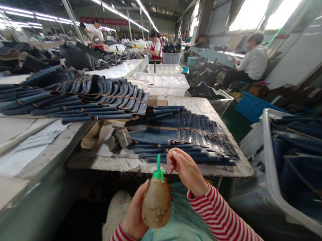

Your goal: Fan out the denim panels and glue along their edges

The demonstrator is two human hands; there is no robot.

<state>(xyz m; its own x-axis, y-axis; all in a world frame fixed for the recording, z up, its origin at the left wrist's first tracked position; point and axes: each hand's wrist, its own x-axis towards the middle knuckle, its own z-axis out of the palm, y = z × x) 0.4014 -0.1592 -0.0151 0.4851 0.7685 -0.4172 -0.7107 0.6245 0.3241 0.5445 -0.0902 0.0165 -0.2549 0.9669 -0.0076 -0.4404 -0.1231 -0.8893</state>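
Left hand (pixel 135 217) grips a bottle (pixel 156 205) upright, likely to avoid dripping; beyond the loosely closed right hand (pixel 187 170), blue panels (pixel 166 132) fan out.

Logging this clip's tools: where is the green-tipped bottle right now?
In the head view, the green-tipped bottle is low, just left of centre, held in the left hand, beside the right hand.

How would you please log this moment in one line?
left hand: holding green-tipped bottle; right hand: raised beside it; blue pieces: overlapping on table

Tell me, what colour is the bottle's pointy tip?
The pointy tip is bright green, seen best in the head view.
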